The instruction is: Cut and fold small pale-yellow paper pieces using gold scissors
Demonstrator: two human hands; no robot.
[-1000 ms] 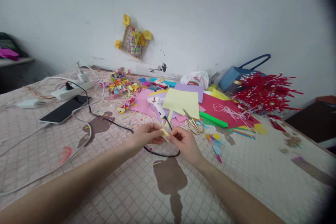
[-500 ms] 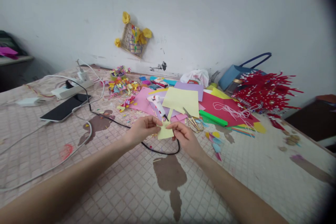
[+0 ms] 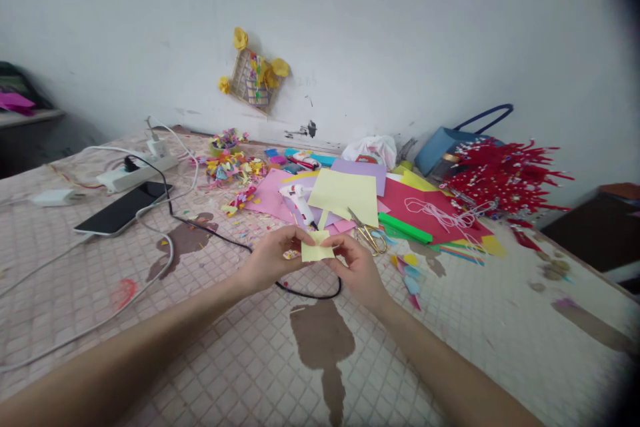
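Note:
Between my two hands is a small piece of pale yellow paper [image 3: 318, 252], raised over the table. My left hand [image 3: 280, 255] pinches its left side, thumb on top. On the right side, my right hand [image 3: 356, 265] grips it the same way, fingers bent behind it. Just beyond lies a white glue gun [image 3: 299, 203] with its nozzle toward me. A larger pale yellow sheet [image 3: 345, 195] rests beside it on other coloured papers. Gold-handled scissors [image 3: 370, 236] lie open to the right of my right hand.
A black cable [image 3: 310, 295] loops under my hands toward a white power strip [image 3: 131, 175]. A phone [image 3: 123, 208] lies at left. Colourful paper scraps [image 3: 235, 167], a green stick [image 3: 406, 228], white string [image 3: 443, 212] and a red beaded bundle [image 3: 505, 177] spread across the back.
The small paper has been tilted up and now faces me more squarely. Both thumbs have moved onto its upper part, with the fingers shifted behind it.

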